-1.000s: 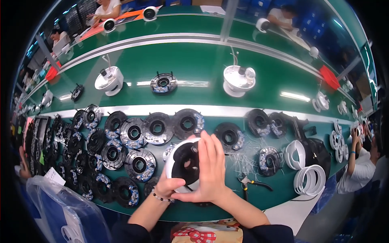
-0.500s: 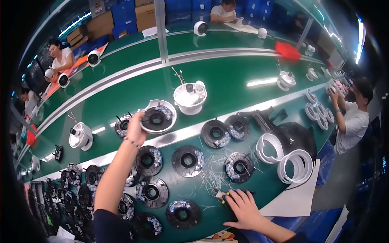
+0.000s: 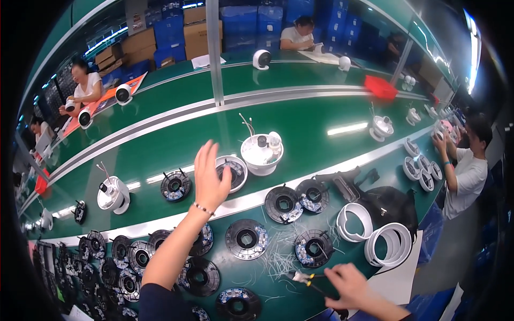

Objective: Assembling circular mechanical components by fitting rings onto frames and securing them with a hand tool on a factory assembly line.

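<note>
My left hand (image 3: 212, 179) is open with its fingers stretched up, at the left side of a white round housing (image 3: 242, 188). Inside that housing sits a black disc with a circuit board (image 3: 231, 172), partly hidden by the hand. Just beyond stands a white camera base (image 3: 262, 155) with wires sticking up. At the lower right, my right hand (image 3: 350, 286) has thumb and fingers around the spread handles of side cutters (image 3: 303, 277) with yellow and black grips. Their jaws point left, close to cut white strands (image 3: 278, 257) and a black disc with a blue board (image 3: 314, 248).
Several black discs (image 3: 246, 239) cover the near bench, piled at the left. White rings (image 3: 389, 244) and a black bag (image 3: 388, 198) lie to the right. More camera bases (image 3: 113, 195) stand on the green belt (image 3: 316, 115). A co-worker (image 3: 468, 166) works at the far right.
My left hand has let go of the white housing, which now rests on the belt against the camera base. My right hand has gone from lying flat over the cutters to gripping their handles.
</note>
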{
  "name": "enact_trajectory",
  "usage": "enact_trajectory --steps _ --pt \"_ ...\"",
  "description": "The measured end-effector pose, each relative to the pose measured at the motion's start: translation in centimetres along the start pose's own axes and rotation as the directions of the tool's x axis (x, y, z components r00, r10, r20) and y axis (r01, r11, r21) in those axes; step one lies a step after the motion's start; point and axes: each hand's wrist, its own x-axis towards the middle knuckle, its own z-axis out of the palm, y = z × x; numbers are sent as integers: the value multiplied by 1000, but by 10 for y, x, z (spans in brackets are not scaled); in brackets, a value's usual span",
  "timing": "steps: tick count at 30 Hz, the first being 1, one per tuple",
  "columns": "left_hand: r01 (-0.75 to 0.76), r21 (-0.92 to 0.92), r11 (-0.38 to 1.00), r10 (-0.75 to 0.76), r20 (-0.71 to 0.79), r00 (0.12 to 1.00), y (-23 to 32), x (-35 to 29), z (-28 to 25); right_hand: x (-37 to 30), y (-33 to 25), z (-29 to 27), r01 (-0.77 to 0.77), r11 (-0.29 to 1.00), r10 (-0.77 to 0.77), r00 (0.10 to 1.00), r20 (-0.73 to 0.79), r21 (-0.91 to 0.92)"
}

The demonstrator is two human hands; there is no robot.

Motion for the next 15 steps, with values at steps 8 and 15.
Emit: enact_trajectory --steps 8,15 --pt "-136 91 987 64 553 831 -15 86 88 152 -10 -94 64 921 -177 948 -266 -384" --pt "3 -24 1000 15 732 681 -26 107 104 242 47 -23 -186 911 37 926 -375 -368"
